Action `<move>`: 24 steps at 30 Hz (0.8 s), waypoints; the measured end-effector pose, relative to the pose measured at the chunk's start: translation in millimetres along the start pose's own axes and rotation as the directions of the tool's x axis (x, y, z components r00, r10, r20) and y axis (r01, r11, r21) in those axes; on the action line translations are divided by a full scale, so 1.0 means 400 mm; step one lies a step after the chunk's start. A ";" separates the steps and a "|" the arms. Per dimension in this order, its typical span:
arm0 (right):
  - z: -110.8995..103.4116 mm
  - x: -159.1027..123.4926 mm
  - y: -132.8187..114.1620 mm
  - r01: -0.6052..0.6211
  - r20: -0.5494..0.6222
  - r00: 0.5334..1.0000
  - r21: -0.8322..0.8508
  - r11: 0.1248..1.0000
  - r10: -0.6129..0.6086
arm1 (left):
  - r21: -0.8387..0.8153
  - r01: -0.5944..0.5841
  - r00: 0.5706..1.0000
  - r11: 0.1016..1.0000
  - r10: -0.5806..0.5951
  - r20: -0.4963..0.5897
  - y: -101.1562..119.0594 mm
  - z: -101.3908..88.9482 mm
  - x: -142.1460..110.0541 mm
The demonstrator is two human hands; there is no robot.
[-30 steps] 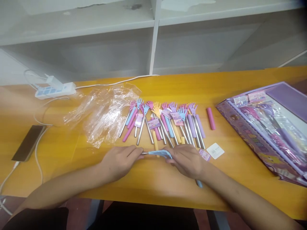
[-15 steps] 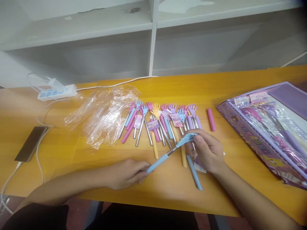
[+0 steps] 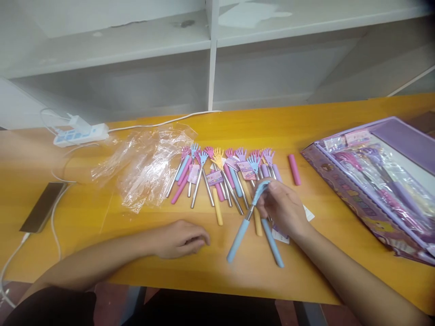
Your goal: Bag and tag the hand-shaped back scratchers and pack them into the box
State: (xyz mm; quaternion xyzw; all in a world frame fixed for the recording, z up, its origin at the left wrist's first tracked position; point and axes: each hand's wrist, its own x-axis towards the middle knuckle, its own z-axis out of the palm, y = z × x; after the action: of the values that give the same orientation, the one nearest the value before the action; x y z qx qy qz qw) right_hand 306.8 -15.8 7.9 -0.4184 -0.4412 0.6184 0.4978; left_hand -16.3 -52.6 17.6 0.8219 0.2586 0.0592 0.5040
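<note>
R hand (image 3: 283, 209), ctr-right of frame, pinches blue plastic claw-headed scratcher (image 3: 241, 232) by head, prob. so handle's free; L hand (image 3: 181, 239), lower ctr, half-curled, empty.

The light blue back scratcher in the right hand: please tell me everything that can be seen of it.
The light blue back scratcher has a plastic-looking, hand-shaped head, a short, shiny silver metal-looking rod and a smooth, cylindrical light blue grip. The bare right hand holds it by the head, partly hiding it. It slants over the orange-yellow wooden table, grip pointing left and toward the near edge. Whether the grip's end touches the table cannot be told.
</note>
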 end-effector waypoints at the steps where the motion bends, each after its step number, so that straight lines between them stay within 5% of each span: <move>1: -0.006 0.008 -0.002 0.002 -0.045 0.999 0.035 0.999 0.000 | 0.016 -0.028 1.000 0.999 0.028 -0.008 0.000 0.004 0.000; 4: -0.014 0.026 -0.008 0.049 -0.127 0.991 0.127 0.991 -0.033 | 0.080 -0.144 0.977 0.986 0.154 -0.146 0.001 0.004 0.001; 7: -0.015 0.033 -0.009 0.114 -0.167 0.982 0.150 0.982 -0.088 | 0.354 -0.223 0.858 0.908 0.356 -0.371 0.008 -0.044 -0.003; 9: -0.015 0.034 -0.007 0.129 -0.180 0.978 0.143 0.981 -0.102 | 0.600 -0.105 0.797 0.793 0.428 -0.427 0.016 -0.106 -0.015; 12: -0.017 0.034 0.000 0.117 -0.158 0.983 0.125 0.985 -0.096 | 0.673 0.387 0.794 0.630 0.144 -0.591 0.036 -0.201 -0.052; 14: -0.016 0.035 0.005 0.113 -0.138 0.986 0.113 0.987 -0.097 | 0.655 0.530 0.801 0.538 -0.062 -0.596 0.049 -0.239 -0.086; 18: -0.014 0.035 0.010 0.125 -0.114 0.987 0.071 0.990 -0.116 | 0.754 0.417 0.907 0.507 -0.177 -0.383 0.063 -0.240 -0.135; 24: -0.020 0.028 0.009 0.110 -0.093 0.990 0.067 0.992 -0.103 | 0.805 0.387 0.921 0.450 -0.228 -0.315 0.092 -0.194 -0.125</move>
State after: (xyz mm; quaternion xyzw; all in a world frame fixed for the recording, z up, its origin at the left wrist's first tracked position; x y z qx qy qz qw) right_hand 311.7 -4.0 1.2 -0.4036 -0.4176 0.5870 0.5641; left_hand -73.5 -28.1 95.1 0.8930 0.4381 -0.1022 0.0128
